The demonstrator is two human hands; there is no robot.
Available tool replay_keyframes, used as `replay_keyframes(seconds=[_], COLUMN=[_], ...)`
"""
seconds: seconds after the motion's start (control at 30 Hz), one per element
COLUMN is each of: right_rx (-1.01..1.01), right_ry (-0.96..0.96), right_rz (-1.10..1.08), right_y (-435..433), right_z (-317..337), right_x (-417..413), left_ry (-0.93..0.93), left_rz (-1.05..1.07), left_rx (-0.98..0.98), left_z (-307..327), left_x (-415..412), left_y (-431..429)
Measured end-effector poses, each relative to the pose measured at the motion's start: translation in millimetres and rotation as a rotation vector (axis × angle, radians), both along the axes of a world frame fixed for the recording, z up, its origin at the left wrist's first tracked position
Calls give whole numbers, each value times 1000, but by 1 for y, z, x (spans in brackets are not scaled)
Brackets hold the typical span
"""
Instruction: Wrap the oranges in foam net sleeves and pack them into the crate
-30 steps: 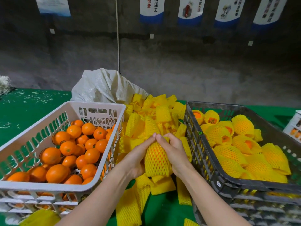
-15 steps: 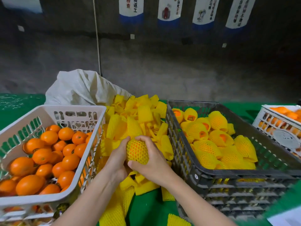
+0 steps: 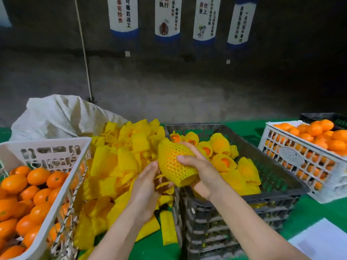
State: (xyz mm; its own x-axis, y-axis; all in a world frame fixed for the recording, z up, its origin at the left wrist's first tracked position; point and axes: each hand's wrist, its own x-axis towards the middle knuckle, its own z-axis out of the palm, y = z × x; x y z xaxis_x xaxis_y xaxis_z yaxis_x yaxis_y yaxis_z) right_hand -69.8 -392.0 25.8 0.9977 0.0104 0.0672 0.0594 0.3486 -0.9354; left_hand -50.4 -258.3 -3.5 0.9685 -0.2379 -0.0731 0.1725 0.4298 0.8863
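My right hand [image 3: 203, 175] grips an orange wrapped in a yellow foam net sleeve [image 3: 173, 162], held at the near left rim of the black crate [image 3: 281, 177]. My left hand [image 3: 145, 190] sits just left of it with relaxed fingers, its fingertips beside the sleeve's lower end. The black crate holds several wrapped oranges [image 3: 221, 143]. A white basket [image 3: 56, 147] at the left is full of bare oranges [image 3: 37, 184]. A heap of empty yellow sleeves [image 3: 120, 158] lies between basket and crate.
A white woven sack [image 3: 60, 117] lies behind the sleeve heap. Another white crate of oranges [image 3: 309, 152] stands at the right on the green table [image 3: 319, 209]. A white sheet [image 3: 323, 241] lies at the near right. A dark wall with posters rises behind.
The wrapped orange has moved right and up from over the sleeve heap to the black crate's rim. My left hand has come off it; my right hand alone holds it.
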Motion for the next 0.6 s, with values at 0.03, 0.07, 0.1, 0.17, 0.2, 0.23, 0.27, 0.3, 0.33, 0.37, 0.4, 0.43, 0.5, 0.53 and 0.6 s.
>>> replay_keyframes(seconds=[0.03, 0.07, 0.1, 0.17, 0.2, 0.23, 0.27, 0.3, 0.33, 0.37, 0.4, 0.43, 0.5, 0.53, 0.6], right_rx=[26, 30, 18, -7, -33, -71, -94, -104, -108, -156, -257, -389, -713, -855, -1061], right_ry=[23, 47, 82, 156, 184, 203, 217, 234, 276, 312, 319, 290, 211, 189, 195], right_rz=[-48, -118, -216, -426, -498, -535, -548, -551, -554, -575, -602, -622, -649, -659, -627], right_y=[-16, -32, -51, -92, -111, -127, -140, -150, -155, -158, -159, -160, -162, -163, -166], right_z=[2, 4, 5, 5, 5, 2, 0, -3, -5, -8, -9, -11, -15, -17, -25], right_x=[4, 8, 14, 30, 40, 50, 62, 77, 90, 105, 121, 137, 163, 174, 193], left_ry=[-101, -240, -411, -725, -837, -900, -918, -917, -914, -906, -896, -884, -864, -859, -828], left_rz=[-13, -33, -54, -106, -103, -85, -69, -57, -64, -72, -74, -75, -96, -107, -119], left_rx=[98, 246, 434, 868, 1077, 1234, 1319, 1347, 1342, 1333, 1323, 1322, 1344, 1377, 1411], left_z=[-2, -6, -11, -20, -23, -24, -24, -23, -24, -23, -23, -24, -23, -22, -22], left_x=[-3, -3, -3, -2, 1, 2, 2, 2, 2, 3, 3, 3, 1, 1, 4], left_y=[-13, -26, -38, -58, -65, -69, -72, -73, -73, -73, -73, -72, -72, -73, -73])
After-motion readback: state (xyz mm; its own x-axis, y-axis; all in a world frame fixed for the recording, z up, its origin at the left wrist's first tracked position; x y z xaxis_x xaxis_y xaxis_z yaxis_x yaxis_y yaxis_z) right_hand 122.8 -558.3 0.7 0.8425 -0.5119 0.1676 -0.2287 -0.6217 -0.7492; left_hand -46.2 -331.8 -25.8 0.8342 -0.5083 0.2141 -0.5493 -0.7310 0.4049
